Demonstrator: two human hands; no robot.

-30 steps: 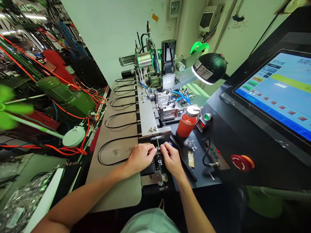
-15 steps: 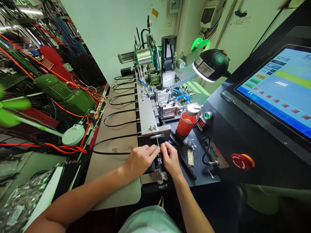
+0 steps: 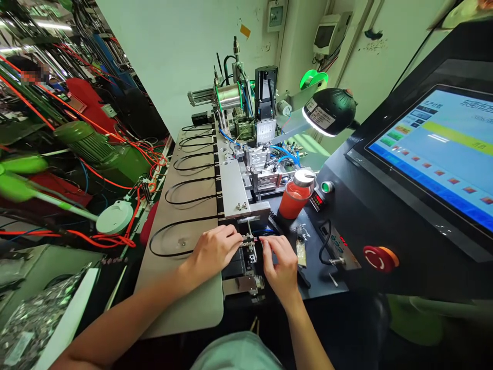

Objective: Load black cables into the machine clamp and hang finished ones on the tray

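My left hand (image 3: 214,250) rests at the near end of the machine's track, fingers curled and pinched on the end of a looped black cable (image 3: 169,237) at the small metal fixture (image 3: 249,244). My right hand (image 3: 280,263) sits just right of that fixture, fingers bent, tips near a small dark piece I cannot make out. The cable's loop lies on the beige plate (image 3: 192,303) to the left. Further loops of black cable (image 3: 189,191) lie in a row along the plate.
A red bottle with a metal cap (image 3: 295,193) stands right of the track. A lit round lamp (image 3: 329,112) hangs over the machine head (image 3: 246,113). At right are a black console with a touchscreen (image 3: 439,149), a green button (image 3: 327,186) and a red emergency stop (image 3: 375,258). Orange wires (image 3: 115,239) tangle at left.
My right hand has drawn back from the fixture to the right and lower. The near cable loop has rounded out again on the plate. The left hand stays at the fixture.
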